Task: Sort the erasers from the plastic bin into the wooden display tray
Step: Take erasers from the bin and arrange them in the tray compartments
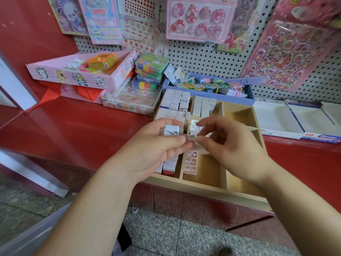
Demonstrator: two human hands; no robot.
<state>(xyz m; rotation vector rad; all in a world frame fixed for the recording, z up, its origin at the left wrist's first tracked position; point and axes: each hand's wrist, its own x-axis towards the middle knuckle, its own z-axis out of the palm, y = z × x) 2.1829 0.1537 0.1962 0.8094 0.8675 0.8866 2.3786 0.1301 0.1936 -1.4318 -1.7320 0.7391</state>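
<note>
Gripping white block erasers (172, 129) in our left hand (156, 146), we pinch a small pale piece (192, 137) with our right hand (232, 145). Labels blur over the glossy red counter (73, 130).

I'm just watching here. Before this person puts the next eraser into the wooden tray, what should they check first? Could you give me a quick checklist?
1. Left hand holds its white erasers firmly: ok, fingers curl round them.
2. Right hand grips the small pale piece: cannot tell, blurred.
3. Wooden tray has a free compartment: ok, the right-hand column looks bare.
4. Room among the boxed erasers in the left column: not ok, packed tight.
5. Space beside the pink erasers: ok, their compartment is partly bare.
</note>
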